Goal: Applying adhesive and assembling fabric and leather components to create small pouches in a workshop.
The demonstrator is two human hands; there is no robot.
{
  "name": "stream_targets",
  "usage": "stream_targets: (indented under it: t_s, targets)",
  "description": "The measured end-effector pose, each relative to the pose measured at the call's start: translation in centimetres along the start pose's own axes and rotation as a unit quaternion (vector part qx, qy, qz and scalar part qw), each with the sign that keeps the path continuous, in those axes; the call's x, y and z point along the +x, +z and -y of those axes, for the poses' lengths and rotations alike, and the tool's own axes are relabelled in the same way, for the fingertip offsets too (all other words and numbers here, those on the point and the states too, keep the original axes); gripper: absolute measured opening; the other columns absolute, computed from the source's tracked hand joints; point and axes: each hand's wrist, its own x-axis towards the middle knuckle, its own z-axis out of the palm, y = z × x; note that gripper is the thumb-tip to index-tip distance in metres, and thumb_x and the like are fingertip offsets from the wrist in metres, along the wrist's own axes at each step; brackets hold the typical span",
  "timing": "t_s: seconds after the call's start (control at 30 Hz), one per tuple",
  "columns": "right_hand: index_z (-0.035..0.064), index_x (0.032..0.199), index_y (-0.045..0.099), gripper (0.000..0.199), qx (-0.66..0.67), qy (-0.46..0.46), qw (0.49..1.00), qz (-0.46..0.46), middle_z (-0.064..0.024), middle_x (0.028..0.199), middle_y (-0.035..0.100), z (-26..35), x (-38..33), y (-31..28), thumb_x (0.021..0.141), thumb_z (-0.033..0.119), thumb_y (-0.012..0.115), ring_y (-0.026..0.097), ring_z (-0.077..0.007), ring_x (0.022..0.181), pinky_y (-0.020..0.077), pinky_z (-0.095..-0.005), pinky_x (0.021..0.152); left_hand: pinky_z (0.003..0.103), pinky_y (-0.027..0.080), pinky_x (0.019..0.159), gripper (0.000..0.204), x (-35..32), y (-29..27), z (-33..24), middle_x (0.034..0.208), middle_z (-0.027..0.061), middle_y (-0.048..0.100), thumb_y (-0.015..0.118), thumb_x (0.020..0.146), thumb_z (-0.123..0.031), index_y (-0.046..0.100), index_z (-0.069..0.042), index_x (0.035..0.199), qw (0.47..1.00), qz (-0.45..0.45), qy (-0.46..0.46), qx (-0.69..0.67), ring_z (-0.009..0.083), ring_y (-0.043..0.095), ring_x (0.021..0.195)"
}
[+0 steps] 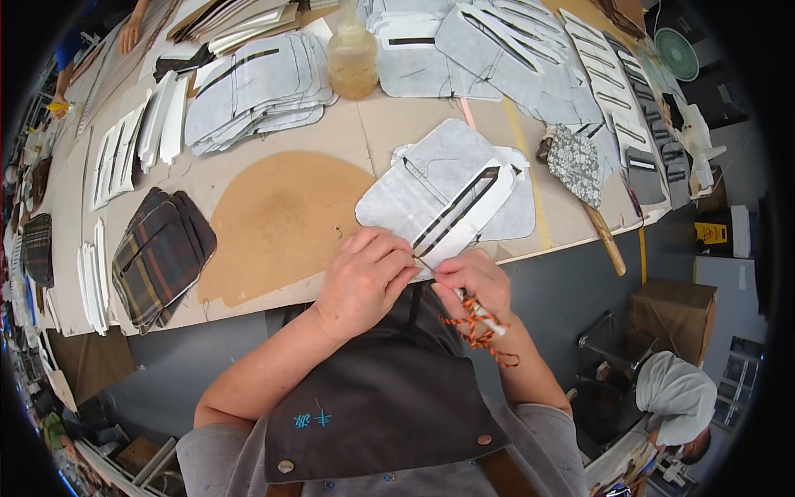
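My left hand [364, 277] pinches the near end of a white slotted strip [464, 211] that lies on a grey cut panel [431, 186] at the table's front edge. My right hand [474, 286] holds a small thin tool [484, 319] with an orange braided cord hanging from it, its tip hidden at the strip's end between both hands. The strip has a long dark slot and sits angled toward the upper right. A dark apron covers my chest below the hands.
A round brown board [277, 224] lies left of the panel. Plaid pieces [157, 253], stacks of grey panels [257, 91], white strips [116, 157], a glue bottle [352, 58] and a patterned brush [580, 174] crowd the table. Another person crouches at lower right [675, 398].
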Motion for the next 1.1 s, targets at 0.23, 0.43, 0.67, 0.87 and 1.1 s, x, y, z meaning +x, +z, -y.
stream_targets:
  t_s: [0.23, 0.43, 0.67, 0.87, 1.1]
  targets:
    - [0.0038, 0.085, 0.063, 0.011, 0.105, 0.095, 0.990, -0.024, -0.0117, 0.092, 0.069, -0.2, -1.7, -0.5, 0.079, 0.001, 0.072, 0.065, -0.0222, 0.076, 0.0496, -0.0323, 0.073, 0.038, 0.046, 0.081, 0.022, 0.2, -0.2, 0.0, 0.092, 0.0035, 0.063, 0.077, 0.070, -0.008, 0.066, -0.007, 0.089, 1.000, 0.026, 0.006, 0.015, 0.0262, 0.057, 0.093]
    - [-0.0033, 0.102, 0.062, 0.022, 0.299, 0.205, 0.918, -0.162, -0.0148, 0.097, 0.068, -0.6, -2.1, -1.1, 0.097, 0.018, 0.058, 0.066, -0.0181, 0.081, 0.0535, -0.0305, 0.077, 0.038, 0.043, 0.082, 0.028, -0.1, -0.9, -0.7, 0.099, 0.0043, 0.057, 0.077, 0.070, -0.013, 0.067, -0.009, 0.096, 0.994, 0.093, 0.025, 0.045, 0.0262, 0.054, 0.094]
    - [-0.0033, 0.109, 0.061, 0.025, 0.099, 0.104, 0.944, -0.298, -0.0152, 0.107, 0.067, -1.1, 0.5, -1.8, 0.093, 0.015, 0.055, 0.061, -0.0223, 0.100, 0.0454, -0.0351, 0.093, 0.032, 0.048, 0.083, 0.010, -0.5, -4.4, -0.1, 0.102, 0.0077, 0.061, 0.061, 0.091, -0.007, 0.059, -0.005, 0.100, 0.940, -0.123, -0.140, -0.284, 0.0165, 0.061, 0.091]
    - [-0.0013, 0.115, 0.059, 0.034, 0.114, 0.307, 0.887, -0.326, -0.0132, 0.107, 0.066, -1.9, 1.6, -0.9, 0.098, 0.025, 0.045, 0.060, -0.0196, 0.097, 0.0450, -0.0339, 0.087, 0.025, 0.052, 0.069, 0.014, -1.4, -12.3, 4.7, 0.086, 0.0038, 0.066, 0.057, 0.097, -0.015, 0.054, -0.005, 0.107, 0.852, -0.254, -0.294, -0.351, 0.0095, 0.063, 0.078]
    - [-0.0056, 0.117, 0.057, 0.039, 0.089, 0.253, 0.930, -0.252, -0.0144, 0.105, 0.064, -3.5, 0.9, 0.6, 0.102, 0.028, 0.043, 0.057, -0.0189, 0.096, 0.0435, -0.0331, 0.086, 0.023, 0.050, 0.073, 0.009, -8.4, -15.7, 8.3, 0.093, 0.0040, 0.064, 0.054, 0.098, -0.009, 0.052, -0.002, 0.103, 0.845, -0.357, -0.276, -0.286, 0.0105, 0.064, 0.083]
